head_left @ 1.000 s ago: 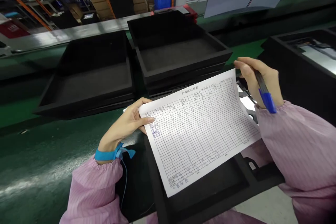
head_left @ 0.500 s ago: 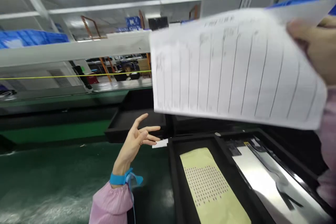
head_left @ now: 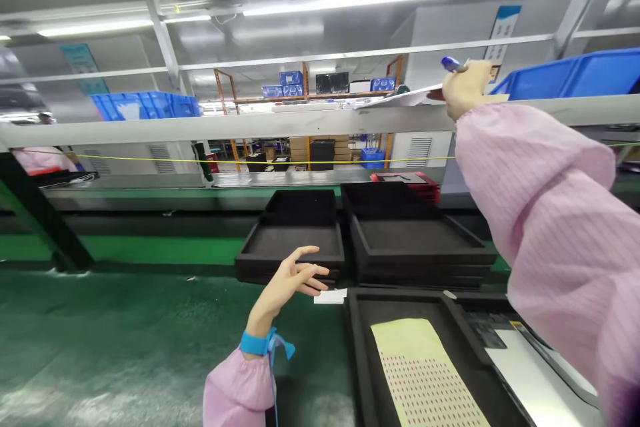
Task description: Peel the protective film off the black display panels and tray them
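Paper (head_left: 403, 99) has swung up to the shelf (head_left: 300, 124), likely levelled to clear its edge, left of right hand (head_left: 467, 89), fingers gripping it, pen (head_left: 449, 64) above them; left hand (head_left: 286, 283) slack-fingered, empty.

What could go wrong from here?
1. The paper sheet is up at the shelf rail, near its edge; it might slide off if let go there.
2. The right hand has the blue-capped pen along with the sheet, so the pen could drop.
3. The left hand hovers close to the white slip and could knock it.
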Tool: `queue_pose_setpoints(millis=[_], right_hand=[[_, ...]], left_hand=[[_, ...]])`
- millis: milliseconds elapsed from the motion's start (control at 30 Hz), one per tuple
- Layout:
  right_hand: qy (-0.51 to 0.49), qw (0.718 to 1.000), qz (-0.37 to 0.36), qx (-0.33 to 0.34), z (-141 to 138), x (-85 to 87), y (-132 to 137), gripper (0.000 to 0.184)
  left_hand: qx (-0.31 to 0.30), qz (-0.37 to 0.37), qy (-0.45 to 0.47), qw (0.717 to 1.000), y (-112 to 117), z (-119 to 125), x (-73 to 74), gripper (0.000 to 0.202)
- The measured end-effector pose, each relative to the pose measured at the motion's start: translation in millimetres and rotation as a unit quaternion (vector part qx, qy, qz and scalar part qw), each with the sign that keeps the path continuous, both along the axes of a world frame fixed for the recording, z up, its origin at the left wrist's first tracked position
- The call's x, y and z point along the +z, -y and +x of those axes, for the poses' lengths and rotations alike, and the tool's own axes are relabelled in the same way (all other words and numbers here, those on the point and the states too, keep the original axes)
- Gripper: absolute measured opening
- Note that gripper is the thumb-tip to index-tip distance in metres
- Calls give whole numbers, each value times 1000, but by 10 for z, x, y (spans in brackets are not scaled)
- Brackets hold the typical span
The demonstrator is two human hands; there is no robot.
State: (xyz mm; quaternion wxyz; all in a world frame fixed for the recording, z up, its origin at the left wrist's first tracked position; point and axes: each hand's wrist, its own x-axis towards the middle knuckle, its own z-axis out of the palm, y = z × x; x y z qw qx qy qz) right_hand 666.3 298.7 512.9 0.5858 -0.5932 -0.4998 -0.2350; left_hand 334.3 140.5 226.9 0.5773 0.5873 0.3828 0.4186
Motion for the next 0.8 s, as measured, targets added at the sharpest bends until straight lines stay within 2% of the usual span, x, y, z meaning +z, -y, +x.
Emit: queue_pose_setpoints(millis=[33, 100, 133, 167, 233, 267, 300, 333, 433, 467, 533, 600, 633, 700, 800], right_hand=[[-46, 999, -19, -14, -80, -31, 67, 35], [-97, 994, -27, -43, -246, -108, 285, 52], [-87, 995, -6, -54, -338, -166, 420, 57], [-55, 997, 28, -55, -437, -248, 562, 53], [56, 994, 90, -17, -647, -507, 830, 34], [123, 988, 90, 29, -752, -693, 946, 30], [193, 976, 55, 82, -853, -918, 1048, 29], [271, 952, -2, 142, -948, -1176, 1135, 28], [437, 840, -171, 273, -1195, -2061, 1332, 17], [467, 808, -207, 295, -1267, -2348, 1383, 15], [502, 763, -262, 312, -1402, -2833, 1466, 13], [525, 730, -300, 318, -1523, -3153, 1529, 17], [534, 717, -314, 320, -1576, -3249, 1552, 19], [545, 696, -337, 323, -1651, -3334, 1585, 23], [541, 683, -364, 328, -1629, -3294, 1595, 21]], left_hand=[[1, -2, -11, 1000, -15, 1, -15, 63], [2, -9, -40, 999, -51, -1, -50, 63], [4, -13, -54, 998, -71, -6, -71, 62], [7, -17, -66, 998, -93, -14, -94, 61], [19, -26, -89, 996, -139, -43, -146, 55], [26, -30, -102, 994, -161, -61, -174, 52], [33, -34, -117, 992, -181, -80, -201, 48], [39, -37, -131, 990, -200, -98, -227, 44], [51, -47, -171, 983, -249, -135, -294, 37], [56, -49, -185, 980, -265, -141, -317, 36], [74, -53, -217, 972, -302, -149, -377, 35], [102, -56, -255, 960, -334, -158, -465, 34], [116, -59, -274, 953, -341, -164, -520, 33], [140, -63, -312, 938, -312, -176, -633, 32], [172, -49, -359, 916, -93, -132, -733, 29]])
